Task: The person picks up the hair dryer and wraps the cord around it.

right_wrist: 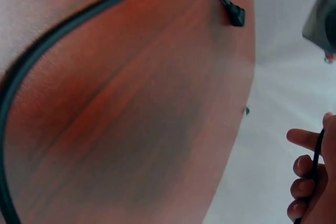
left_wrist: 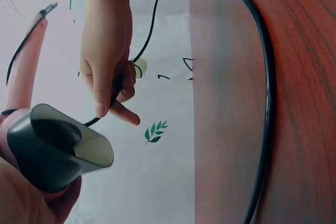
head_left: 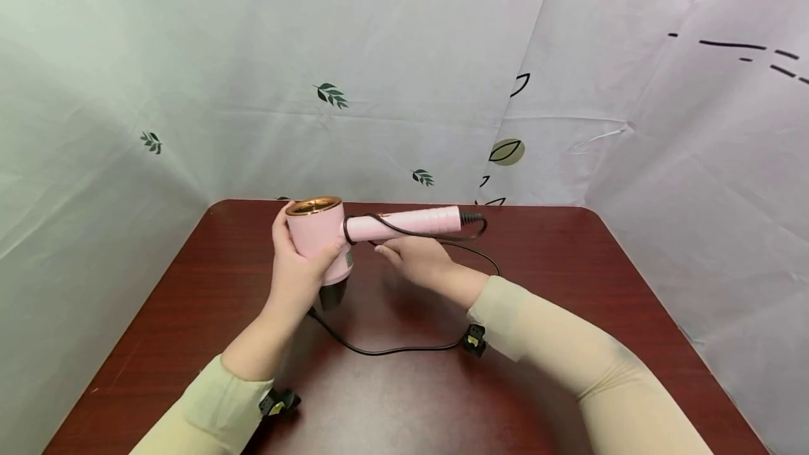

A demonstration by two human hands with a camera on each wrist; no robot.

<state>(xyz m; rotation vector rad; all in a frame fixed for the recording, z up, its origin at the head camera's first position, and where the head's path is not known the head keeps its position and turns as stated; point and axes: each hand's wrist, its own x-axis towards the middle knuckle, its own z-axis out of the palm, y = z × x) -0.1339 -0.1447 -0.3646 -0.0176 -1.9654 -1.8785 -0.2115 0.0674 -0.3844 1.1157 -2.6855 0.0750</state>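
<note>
A pink hair dryer (head_left: 316, 237) with a gold-rimmed end is held up by my left hand (head_left: 297, 265), whose fingers and thumb wrap its body. Its dark nozzle (left_wrist: 52, 145) points down, and its handle (head_left: 411, 223) extends to the right. The black cord (head_left: 392, 352) loops around the handle near the body and runs along it. Below the handle, my right hand (head_left: 420, 258) grips a stretch of the cord, which crosses its curled fingers in the right wrist view. The plug (right_wrist: 235, 14) lies on the table.
The reddish-brown wooden table (head_left: 537, 371) spreads under both hands, with a length of cord curving across it. Pale cloth (head_left: 404, 76) printed with leaves hangs behind and at the sides. A small black wrist camera (head_left: 474, 340) sits at the right sleeve.
</note>
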